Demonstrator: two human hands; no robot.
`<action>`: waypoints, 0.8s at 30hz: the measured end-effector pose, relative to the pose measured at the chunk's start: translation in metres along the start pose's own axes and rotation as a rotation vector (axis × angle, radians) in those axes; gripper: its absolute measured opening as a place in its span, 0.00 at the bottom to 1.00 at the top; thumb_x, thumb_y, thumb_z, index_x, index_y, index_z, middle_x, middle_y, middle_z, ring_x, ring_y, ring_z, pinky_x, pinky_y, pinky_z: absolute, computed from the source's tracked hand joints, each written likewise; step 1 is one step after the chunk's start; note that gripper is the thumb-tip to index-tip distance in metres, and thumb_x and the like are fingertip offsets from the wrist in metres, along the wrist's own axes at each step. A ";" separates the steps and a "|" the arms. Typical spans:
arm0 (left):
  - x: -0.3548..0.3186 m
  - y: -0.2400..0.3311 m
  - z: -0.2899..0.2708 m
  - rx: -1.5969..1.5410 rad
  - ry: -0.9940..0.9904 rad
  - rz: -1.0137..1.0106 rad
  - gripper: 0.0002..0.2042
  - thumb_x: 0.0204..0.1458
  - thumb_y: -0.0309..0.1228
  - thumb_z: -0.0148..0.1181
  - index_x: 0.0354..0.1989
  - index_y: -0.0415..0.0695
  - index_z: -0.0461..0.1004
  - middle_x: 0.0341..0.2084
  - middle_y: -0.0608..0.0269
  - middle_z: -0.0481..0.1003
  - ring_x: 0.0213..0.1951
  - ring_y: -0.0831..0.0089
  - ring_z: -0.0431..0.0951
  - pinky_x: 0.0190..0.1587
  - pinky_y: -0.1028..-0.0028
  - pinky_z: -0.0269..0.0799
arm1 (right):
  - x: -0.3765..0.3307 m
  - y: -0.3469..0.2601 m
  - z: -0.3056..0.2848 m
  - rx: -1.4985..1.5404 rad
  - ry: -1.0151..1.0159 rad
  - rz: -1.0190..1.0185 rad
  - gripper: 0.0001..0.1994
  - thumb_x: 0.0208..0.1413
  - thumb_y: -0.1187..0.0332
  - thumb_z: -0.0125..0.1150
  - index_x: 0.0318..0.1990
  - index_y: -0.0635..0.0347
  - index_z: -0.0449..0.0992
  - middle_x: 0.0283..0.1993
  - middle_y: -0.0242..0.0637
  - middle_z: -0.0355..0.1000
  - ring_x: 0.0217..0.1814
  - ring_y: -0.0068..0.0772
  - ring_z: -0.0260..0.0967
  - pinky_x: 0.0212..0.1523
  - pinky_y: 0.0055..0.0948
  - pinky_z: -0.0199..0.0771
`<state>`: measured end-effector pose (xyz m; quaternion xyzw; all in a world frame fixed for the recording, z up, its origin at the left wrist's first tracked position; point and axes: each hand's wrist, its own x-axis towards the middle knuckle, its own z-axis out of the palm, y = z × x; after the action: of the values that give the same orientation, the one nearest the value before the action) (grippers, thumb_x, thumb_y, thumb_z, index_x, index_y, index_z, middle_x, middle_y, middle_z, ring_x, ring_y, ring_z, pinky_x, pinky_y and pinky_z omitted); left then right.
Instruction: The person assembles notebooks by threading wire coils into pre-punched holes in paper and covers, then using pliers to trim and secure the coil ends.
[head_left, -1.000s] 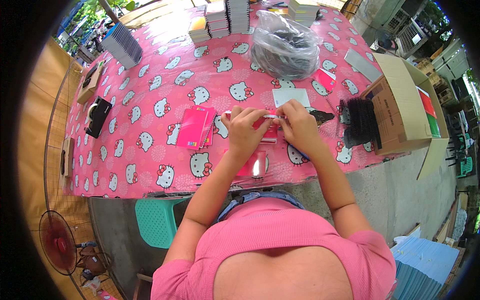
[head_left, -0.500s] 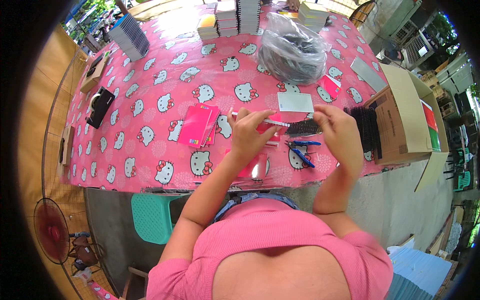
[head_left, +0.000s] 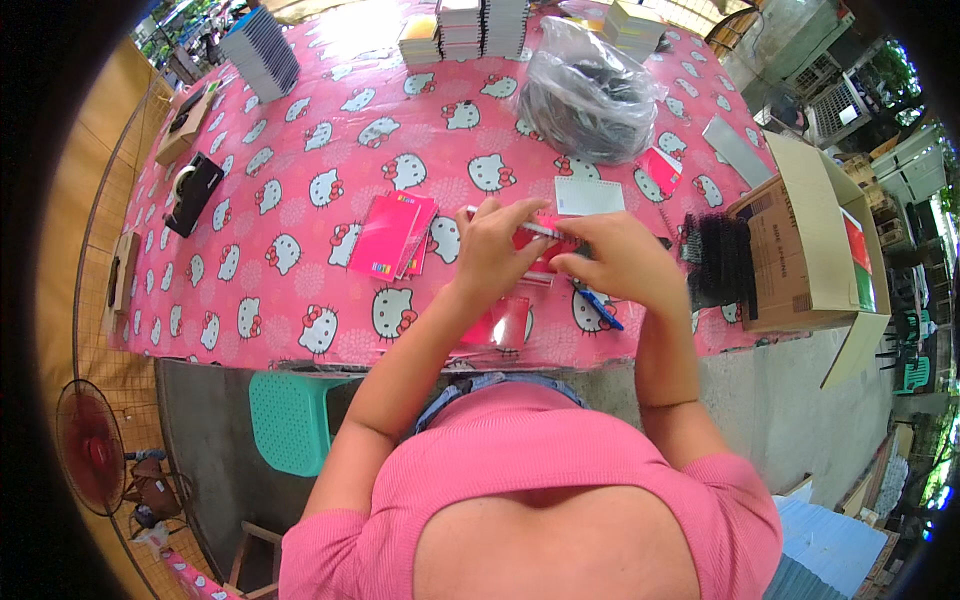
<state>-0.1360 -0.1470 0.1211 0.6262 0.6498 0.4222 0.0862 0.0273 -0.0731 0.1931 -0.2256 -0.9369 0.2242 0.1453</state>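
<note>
In my left hand, closed around it, is a small pink notebook held with its page edge up. My right hand is closed at the notebook's right end, thumb and fingers pinching there. What the right fingertips grip is mostly hidden; a dark piece of coil shows just beyond that hand. Blue-handled cutting pliers lie below my right hand, partly covered by it. A small white punched sheet lies beyond the hands. Left of them is a fanned pile of pink notebooks.
Black spiral coils lie beside an open cardboard box at right. A clear plastic bag with dark contents stands farther back. Notebook stacks line the far side. A tape dispenser sits at left. A green stool stands below the table edge.
My right hand has moved left, from the free stretch of black coil to the notebook's right end. It now covers part of the pliers. The left hand keeps its hold.
</note>
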 end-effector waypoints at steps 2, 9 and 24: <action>0.009 0.007 0.001 -0.006 0.015 0.102 0.21 0.39 0.33 0.67 0.46 0.51 0.74 0.31 0.70 0.77 0.39 0.70 0.72 0.46 0.62 0.54 | 0.010 0.033 0.022 -0.063 -0.171 0.132 0.14 0.43 0.65 0.64 0.35 0.65 0.76 0.32 0.52 0.73 0.35 0.53 0.71 0.35 0.42 0.70; 0.008 -0.008 -0.002 -0.113 0.074 0.136 0.24 0.36 0.27 0.69 0.47 0.46 0.73 0.33 0.61 0.77 0.36 0.68 0.77 0.40 0.69 0.69 | 0.020 0.006 0.015 -0.116 -0.101 0.041 0.13 0.41 0.62 0.63 0.30 0.64 0.75 0.29 0.50 0.72 0.35 0.52 0.71 0.38 0.45 0.70; 0.013 -0.041 -0.011 -0.382 -0.029 -0.142 0.26 0.42 0.21 0.67 0.52 0.42 0.69 0.40 0.63 0.75 0.40 0.79 0.74 0.41 0.77 0.70 | 0.037 0.009 0.025 -0.142 -0.170 0.116 0.16 0.42 0.60 0.65 0.32 0.65 0.75 0.29 0.51 0.72 0.37 0.54 0.70 0.38 0.46 0.69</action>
<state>-0.1759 -0.1346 0.1058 0.5569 0.5993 0.5216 0.2422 -0.0104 -0.0562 0.1739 -0.2693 -0.9447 0.1835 0.0358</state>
